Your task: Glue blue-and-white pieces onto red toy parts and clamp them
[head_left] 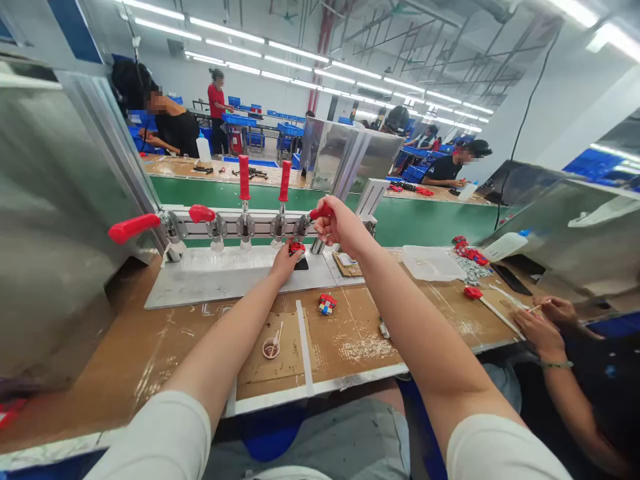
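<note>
My right hand [341, 228] is closed round the red handle [323, 211] of the rightmost toggle clamp. Below that clamp, my left hand [285, 264] grips a small red part [297, 247] over a black pad [302, 263] on the white base plate [200, 280]. Its fingertips are partly hidden by the part. Two neighbouring clamps have upright red handles, one a tall red handle [244, 177]. Farther left, another red handle [134, 229] is tilted over. A red, blue and white cube-like piece [327, 304] lies on the bench in front of the plate.
A small cup [271, 348] with a white stick rests on cardboard [250, 370]. To the right are a clear plastic tray [433, 263], a pile of grey pieces [473, 272] and a white bottle [507, 245]. A co-worker's hands [545, 327] are at the bench's right side.
</note>
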`<action>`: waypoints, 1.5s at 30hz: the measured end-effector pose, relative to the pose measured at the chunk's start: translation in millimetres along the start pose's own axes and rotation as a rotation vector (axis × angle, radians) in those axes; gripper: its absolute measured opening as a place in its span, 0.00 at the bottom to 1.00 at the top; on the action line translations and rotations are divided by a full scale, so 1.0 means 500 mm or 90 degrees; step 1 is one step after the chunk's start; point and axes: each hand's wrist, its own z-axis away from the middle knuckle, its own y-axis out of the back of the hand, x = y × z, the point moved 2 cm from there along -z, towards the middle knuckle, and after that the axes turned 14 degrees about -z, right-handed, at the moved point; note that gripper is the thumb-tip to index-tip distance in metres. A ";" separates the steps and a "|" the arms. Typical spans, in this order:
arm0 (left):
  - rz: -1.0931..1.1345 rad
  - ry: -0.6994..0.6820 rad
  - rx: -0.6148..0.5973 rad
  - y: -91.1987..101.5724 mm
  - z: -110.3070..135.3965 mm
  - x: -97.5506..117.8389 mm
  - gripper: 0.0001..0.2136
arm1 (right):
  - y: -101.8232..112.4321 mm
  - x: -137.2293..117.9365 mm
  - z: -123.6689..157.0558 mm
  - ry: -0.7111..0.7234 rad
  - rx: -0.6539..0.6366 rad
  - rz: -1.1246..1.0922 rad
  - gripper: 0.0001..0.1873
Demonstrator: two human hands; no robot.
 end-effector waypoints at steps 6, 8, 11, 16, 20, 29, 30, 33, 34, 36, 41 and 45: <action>0.030 0.005 0.006 -0.006 -0.001 -0.010 0.20 | -0.010 0.062 0.053 0.051 -0.004 -0.071 0.18; 0.037 0.009 0.011 -0.009 -0.002 -0.013 0.21 | -0.007 0.102 0.061 0.073 0.005 -0.091 0.16; 0.041 0.013 0.017 -0.014 -0.002 -0.016 0.21 | -0.004 0.177 0.072 0.065 0.024 -0.110 0.16; 0.031 0.007 0.017 -0.017 0.000 -0.017 0.20 | 0.004 0.248 0.083 0.141 0.051 -0.129 0.15; 0.017 0.006 0.018 -0.018 0.003 -0.017 0.19 | 0.009 0.230 0.074 0.110 0.063 -0.067 0.17; 0.004 -0.005 0.027 -0.023 -0.002 -0.017 0.20 | -0.001 0.167 0.057 0.004 0.083 -0.035 0.27; 0.002 -0.007 0.027 -0.023 -0.002 -0.017 0.19 | -0.002 0.163 0.058 -0.003 0.085 -0.030 0.26; -0.003 -0.011 0.026 -0.023 -0.003 -0.018 0.18 | -0.006 0.152 0.061 -0.026 0.073 -0.012 0.25; -0.005 -0.011 0.027 -0.023 -0.003 -0.019 0.18 | -0.006 0.149 0.062 -0.031 0.069 -0.008 0.24; -0.010 -0.009 0.028 -0.023 -0.004 -0.019 0.17 | -0.007 0.147 0.062 -0.028 0.070 -0.007 0.24; -0.024 0.000 0.032 -0.023 -0.005 -0.018 0.17 | -0.008 0.182 0.064 0.010 0.069 0.008 0.20; -0.031 0.006 0.027 -0.020 -0.004 -0.016 0.17 | 0.010 0.239 0.058 0.024 0.062 0.048 0.26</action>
